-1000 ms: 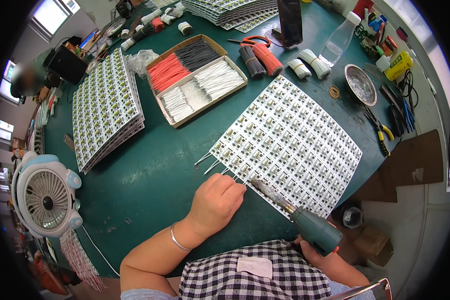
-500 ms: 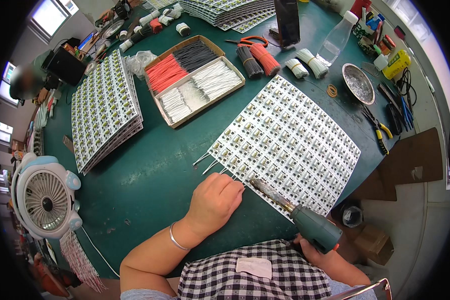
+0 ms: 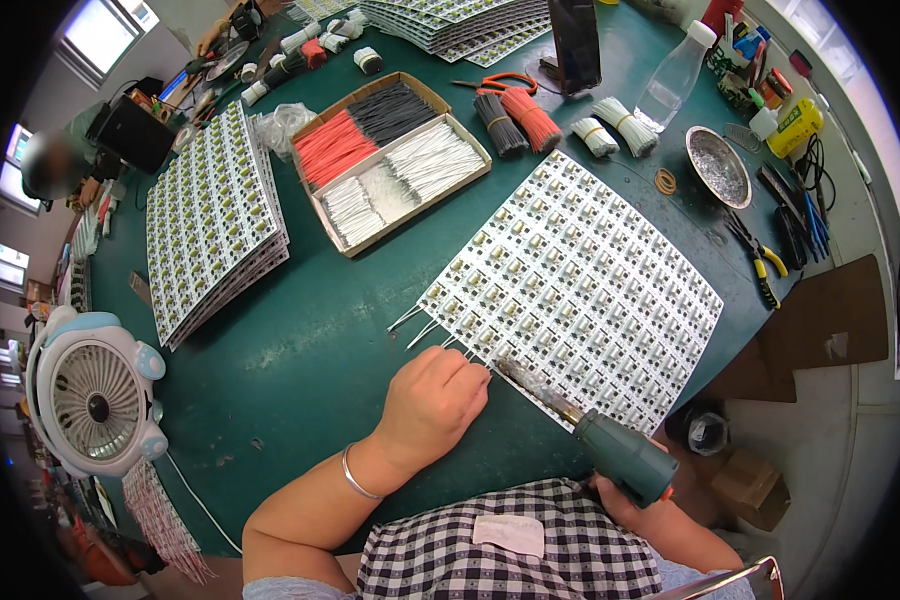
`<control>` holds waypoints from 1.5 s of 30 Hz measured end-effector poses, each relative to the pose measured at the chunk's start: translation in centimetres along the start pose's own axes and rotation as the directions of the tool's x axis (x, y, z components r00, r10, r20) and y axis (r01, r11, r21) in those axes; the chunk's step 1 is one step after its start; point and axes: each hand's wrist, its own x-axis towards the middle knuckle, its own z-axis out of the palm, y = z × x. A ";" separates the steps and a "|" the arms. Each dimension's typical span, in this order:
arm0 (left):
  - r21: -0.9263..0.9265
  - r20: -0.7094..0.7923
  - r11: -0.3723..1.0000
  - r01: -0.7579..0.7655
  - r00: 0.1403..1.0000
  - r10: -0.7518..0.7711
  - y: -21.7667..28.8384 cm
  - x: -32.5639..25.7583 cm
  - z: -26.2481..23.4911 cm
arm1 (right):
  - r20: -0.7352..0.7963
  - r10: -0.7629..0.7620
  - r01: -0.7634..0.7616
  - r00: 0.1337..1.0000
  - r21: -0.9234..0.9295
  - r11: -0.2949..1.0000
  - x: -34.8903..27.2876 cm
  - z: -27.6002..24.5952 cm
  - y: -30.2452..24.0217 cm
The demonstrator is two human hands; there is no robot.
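Note:
A white panel of small circuit boards (image 3: 580, 285) lies on the green table in front of me. Several short white wires (image 3: 422, 334) stick out from its near left edge. At that edge my left hand (image 3: 436, 402) is closed in a pinch on a white wire, its fingertips partly hidden. My right hand (image 3: 618, 503) is wrapped around the dark green handle of a soldering iron (image 3: 625, 460), mostly behind it. The iron's stained metal tip reaches the panel's edge, right beside my left fingertips; whether it touches the wire I cannot tell.
A cardboard tray (image 3: 355, 245) of red, black and white wires lies beyond the panel. Stacked panels (image 3: 215, 220) and a fan (image 3: 95, 395) stand at left. On the right are a metal bowl (image 3: 718, 165), pliers (image 3: 760, 265) and a bottle (image 3: 670, 85). Someone works at far left.
The soldering iron has shifted slightly left, its tip a little closer to my left fingertips. My left hand has hardly moved.

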 end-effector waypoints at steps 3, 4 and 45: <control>-0.003 -0.003 1.000 -0.004 1.000 0.004 -0.1 0.1 0.1 | 0.045 0.084 -0.090 0.995 0.156 0.984 0.4 -0.4 -0.2; -0.007 -0.006 1.000 -0.010 1.000 0.010 -0.2 0.2 0.1 | 0.064 0.163 -0.171 0.985 0.146 0.974 -0.6 -0.4 0.5; 0.456 -0.065 0.770 0.445 0.880 -0.470 -13.1 10.1 -6.2 | -0.354 0.369 0.096 0.859 0.820 0.564 6.7 -1.7 4.1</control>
